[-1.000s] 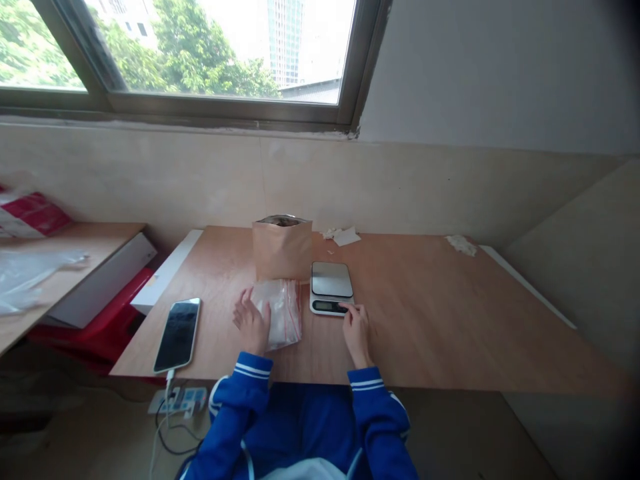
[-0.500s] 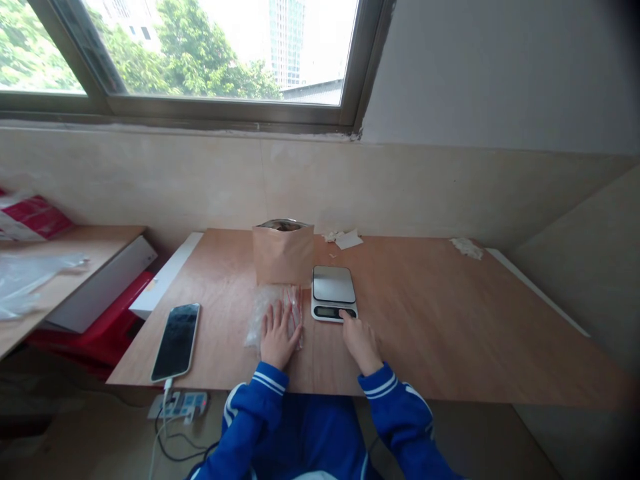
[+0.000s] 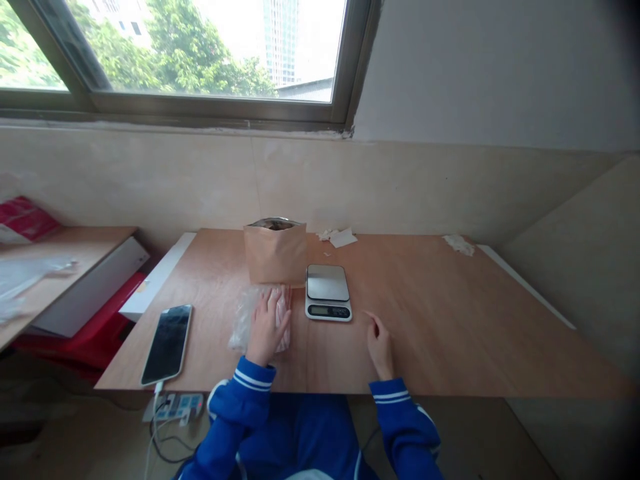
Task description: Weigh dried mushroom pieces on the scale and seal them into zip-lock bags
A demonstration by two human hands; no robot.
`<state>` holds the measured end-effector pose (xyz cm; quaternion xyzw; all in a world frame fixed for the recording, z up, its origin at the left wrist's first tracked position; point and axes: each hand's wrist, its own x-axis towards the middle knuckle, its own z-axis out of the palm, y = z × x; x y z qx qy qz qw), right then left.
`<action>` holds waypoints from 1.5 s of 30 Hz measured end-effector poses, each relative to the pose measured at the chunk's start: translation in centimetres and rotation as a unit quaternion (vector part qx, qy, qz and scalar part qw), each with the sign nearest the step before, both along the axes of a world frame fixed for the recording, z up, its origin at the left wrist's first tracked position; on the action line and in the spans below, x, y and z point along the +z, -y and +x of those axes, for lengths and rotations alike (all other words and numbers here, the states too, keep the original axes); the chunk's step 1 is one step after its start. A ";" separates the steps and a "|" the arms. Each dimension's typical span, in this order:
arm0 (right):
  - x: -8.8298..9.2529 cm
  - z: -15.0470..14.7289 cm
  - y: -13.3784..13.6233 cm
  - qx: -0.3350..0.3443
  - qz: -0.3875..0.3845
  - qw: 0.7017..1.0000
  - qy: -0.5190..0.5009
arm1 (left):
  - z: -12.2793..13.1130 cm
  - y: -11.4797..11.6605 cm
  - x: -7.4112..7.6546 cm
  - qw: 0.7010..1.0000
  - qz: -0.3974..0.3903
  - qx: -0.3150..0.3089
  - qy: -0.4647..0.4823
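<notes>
Right hand (image 3: 381,343): loosely curled, forefinger extended, nothing visibly held; now withdrawn from the scale (image 3: 327,285), so button-pressing seems finished. Left hand (image 3: 267,328): laid on clear bags (image 3: 243,317), fingers slightly parted. Scale: left untouched, right of bags. Paper pouch (image 3: 276,255): stood open, farther left.

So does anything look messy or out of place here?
White scraps lie beyond the scale, and a ragged whitish patch near the back right corner of the table; both look like stray litter.
</notes>
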<state>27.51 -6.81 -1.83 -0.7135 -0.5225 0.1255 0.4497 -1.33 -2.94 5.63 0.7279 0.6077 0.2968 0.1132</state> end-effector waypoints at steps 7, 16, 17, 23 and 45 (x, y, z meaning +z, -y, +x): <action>2.4 -3.7 -0.2 0.143 -0.101 0.976 0.129 | 0.6 -6.1 11.4 0.971 0.230 -0.021 0.054; 5.4 -4.4 -1.4 0.112 -0.230 0.942 0.216 | -0.9 -12.8 12.3 0.977 0.167 -0.041 -0.126; 5.6 -4.4 -1.6 0.115 -0.227 0.945 0.207 | -1.2 -12.9 12.4 0.975 0.172 -0.044 -0.137; 4.1 -3.3 -1.8 0.090 -0.100 0.990 0.032 | -2.5 -13.0 13.4 0.965 0.191 -0.074 -0.163; 0.2 -1.5 -0.6 -0.099 0.052 0.976 -0.185 | -1.5 -14.8 18.5 0.970 -0.109 -0.148 -0.157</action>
